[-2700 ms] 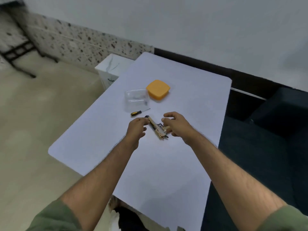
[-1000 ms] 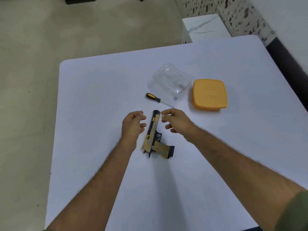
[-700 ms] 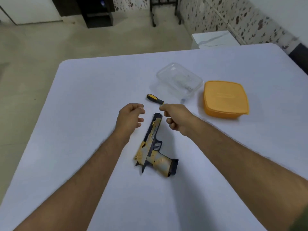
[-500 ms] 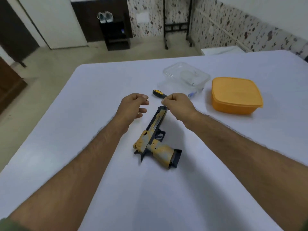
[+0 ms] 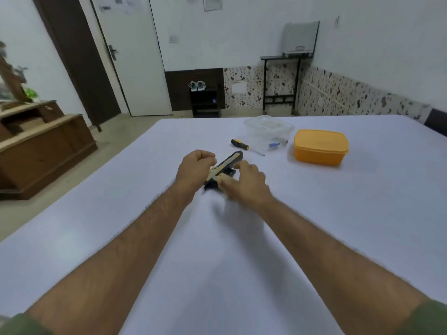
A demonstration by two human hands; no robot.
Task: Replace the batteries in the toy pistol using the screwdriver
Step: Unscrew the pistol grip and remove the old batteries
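The tan-and-black toy pistol (image 5: 226, 164) lies on the white table (image 5: 145, 189), barrel pointing away from me. My right hand (image 5: 246, 183) covers its grip and closes around it. My left hand (image 5: 194, 169) rests curled against the pistol's left side near the rear of the slide; whether it grips the pistol is unclear. A screwdriver (image 5: 243, 146) with a black-and-yellow handle lies just beyond the muzzle, untouched. The pistol's grip and lower part are hidden by my right hand.
A clear plastic container (image 5: 268, 131) with small items inside stands behind the screwdriver. An orange lidded box (image 5: 320, 147) sits to its right. A wooden cabinet (image 5: 41, 146) stands on the floor at the left, a door and shoe rack beyond the table.
My right hand has come back from the pistol's muzzle and closed over its grip. My left hand has moved in against the pistol. The camera has tilted up, showing the room.
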